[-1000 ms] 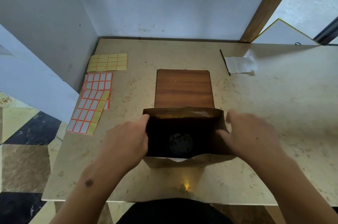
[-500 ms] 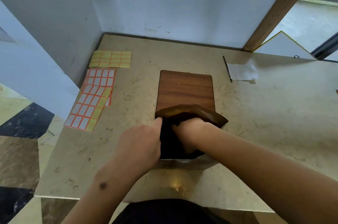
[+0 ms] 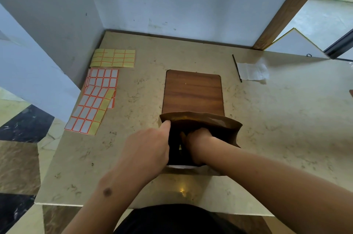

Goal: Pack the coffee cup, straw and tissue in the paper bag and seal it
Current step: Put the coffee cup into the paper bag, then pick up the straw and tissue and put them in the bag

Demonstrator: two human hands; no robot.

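A brown paper bag point(image 3: 219, 125) stands open-topped near the table's front edge, at the near end of a wooden board point(image 3: 193, 92). My left hand point(image 3: 147, 148) grips the bag's left rim, index finger along the edge. My right hand point(image 3: 198, 136) reaches down into the bag's mouth; its fingertips are lost in the dark inside. The coffee cup is hidden inside the bag under that hand. A thin black straw point(image 3: 236, 67) and a white tissue point(image 3: 252, 71) lie side by side at the back right of the table.
Sheets of yellow labels point(image 3: 112, 58) and white labels with orange borders point(image 3: 95, 100) lie along the left side of the marble table point(image 3: 286, 119). Walls close the back and left. A wooden post stands at the back right.
My right hand left the bag's right edge and went down inside the bag, covering the cup's lid. My left hand kept its hold on the left rim. The bag's mouth narrowed.
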